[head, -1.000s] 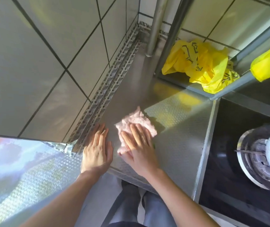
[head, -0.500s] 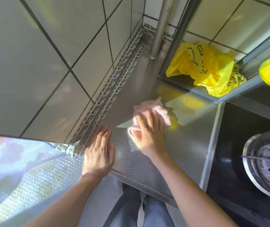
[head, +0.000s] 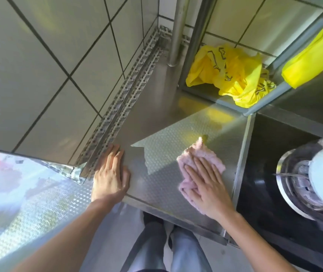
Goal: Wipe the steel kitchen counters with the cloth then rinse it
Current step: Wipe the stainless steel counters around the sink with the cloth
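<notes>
A crumpled pink cloth [head: 200, 156] lies on the dimpled steel counter [head: 164, 154], close to its right edge. My right hand [head: 208, 186] presses flat on the cloth with straight fingers, covering its near half. My left hand [head: 110, 176] rests flat on the counter's left part, fingers straight, beside the perforated strip along the tiled wall. Nothing is held in it.
A yellow plastic bag [head: 229, 75] lies on a raised steel shelf at the back right. A steel post [head: 177, 34] stands in the corner. Right of the counter is a black hob with a burner [head: 304, 177] and a white pot. A second counter section [head: 29, 209] lies left.
My right hand has slid the cloth from the counter's middle toward the right edge and nearer to me. The left hand has stayed in its place.
</notes>
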